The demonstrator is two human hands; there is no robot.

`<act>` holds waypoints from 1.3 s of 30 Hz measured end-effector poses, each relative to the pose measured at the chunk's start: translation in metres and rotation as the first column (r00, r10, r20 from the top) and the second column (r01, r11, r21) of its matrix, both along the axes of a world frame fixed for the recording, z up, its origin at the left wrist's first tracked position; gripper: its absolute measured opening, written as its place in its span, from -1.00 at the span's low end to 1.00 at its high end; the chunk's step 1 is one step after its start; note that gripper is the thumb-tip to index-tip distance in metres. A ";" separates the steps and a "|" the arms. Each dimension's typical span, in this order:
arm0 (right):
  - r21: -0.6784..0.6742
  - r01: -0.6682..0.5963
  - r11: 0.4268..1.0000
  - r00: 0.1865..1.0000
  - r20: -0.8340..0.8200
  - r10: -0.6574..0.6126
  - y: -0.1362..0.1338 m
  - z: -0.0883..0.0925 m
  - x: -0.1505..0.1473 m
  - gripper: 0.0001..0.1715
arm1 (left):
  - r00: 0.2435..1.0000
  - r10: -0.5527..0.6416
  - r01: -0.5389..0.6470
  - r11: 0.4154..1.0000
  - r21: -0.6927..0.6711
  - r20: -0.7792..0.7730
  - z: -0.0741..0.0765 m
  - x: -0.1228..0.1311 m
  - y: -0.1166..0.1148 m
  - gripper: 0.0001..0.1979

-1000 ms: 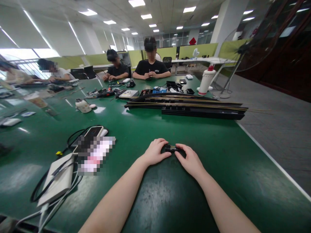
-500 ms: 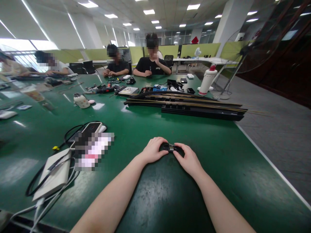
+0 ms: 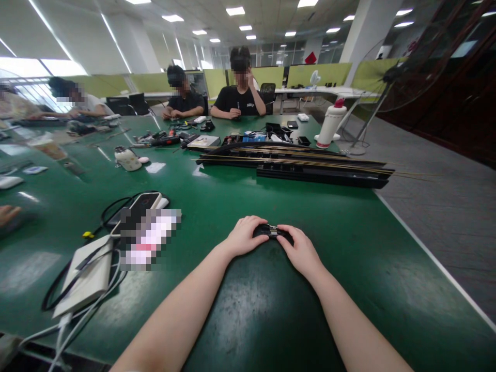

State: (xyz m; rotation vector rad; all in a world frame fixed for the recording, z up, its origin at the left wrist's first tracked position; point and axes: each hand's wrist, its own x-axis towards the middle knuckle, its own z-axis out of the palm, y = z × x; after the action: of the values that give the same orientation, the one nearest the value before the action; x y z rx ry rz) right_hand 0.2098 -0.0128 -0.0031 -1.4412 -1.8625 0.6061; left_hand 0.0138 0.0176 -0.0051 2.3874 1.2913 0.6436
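A small black part with a shiny metallic middle point(image 3: 273, 231) is held low over or on the green table point(image 3: 248, 299); whether it touches the surface I cannot tell. My left hand point(image 3: 246, 236) pinches its left end between thumb and fingers. At the right end, my right hand point(image 3: 301, 249) grips it the same way, thumb on the near side and fingers on the far side. Both ends of the part are partly covered by my fingers, so its exact kind does not show.
Long black bars point(image 3: 325, 175) with thin brass-coloured rods lie beyond my hands. On the left are a white power bank point(image 3: 85, 274), cables and a blurred-out phone point(image 3: 155, 240). A white bottle point(image 3: 331, 124) stands far right. Several people point(image 3: 240, 98) sit across the table.
My hands stay on the black part, which looks slightly tilted compared with before. The view has shifted a little. At the far left edge, another person's hand has come into sight.
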 end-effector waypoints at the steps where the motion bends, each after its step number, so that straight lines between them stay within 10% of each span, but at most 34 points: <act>1: -0.001 0.000 1.000 1.000 0.000 0.000 0.000 0.000 0.000 -0.70 | 1.000 0.004 -0.004 1.000 -0.003 -0.006 0.000 0.000 0.000 -0.60; 39: 0.125 -0.071 0.990 0.994 0.089 0.060 0.003 -0.012 -0.001 -0.77 | 0.999 -0.034 0.034 0.999 0.010 0.018 0.000 -0.001 0.000 -0.58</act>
State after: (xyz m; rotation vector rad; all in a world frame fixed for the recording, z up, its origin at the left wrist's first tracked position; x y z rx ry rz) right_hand 0.2090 -0.0097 -0.0147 -1.3459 -1.9842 0.4538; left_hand 0.0132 0.0173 -0.0047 2.4005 1.2406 0.6613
